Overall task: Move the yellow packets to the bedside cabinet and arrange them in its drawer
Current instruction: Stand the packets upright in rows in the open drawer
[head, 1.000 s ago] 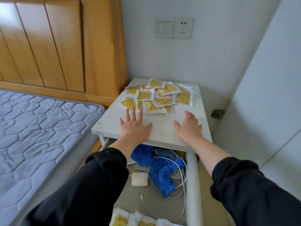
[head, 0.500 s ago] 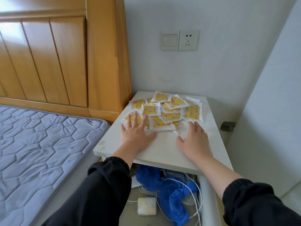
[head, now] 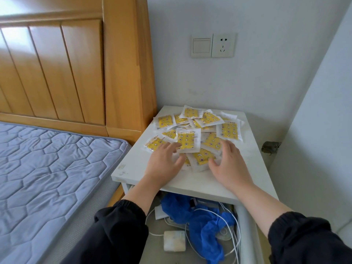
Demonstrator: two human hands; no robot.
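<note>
Several yellow packets (head: 229,131) with white edges lie in a loose pile on the white bedside cabinet (head: 190,184). My left hand (head: 162,162) and my right hand (head: 229,165) close in on the near side of the pile from both sides. Each has curled fingers and a thumb round bunched packets. One yellow packet (head: 188,142) stands tilted up over my left fingertips. Below the top, the cabinet's drawer (head: 245,237) is pulled out.
The drawer holds a blue cloth (head: 205,225), white cables (head: 226,218) and a white charger block (head: 174,241). A wooden headboard (head: 125,73) and a grey mattress (head: 47,168) border the cabinet on the left. White walls stand behind and on the right.
Both hands slid forward from the bare front of the cabinet top into the pile. Their fingers curled, and the near packets got pushed together and lifted.
</note>
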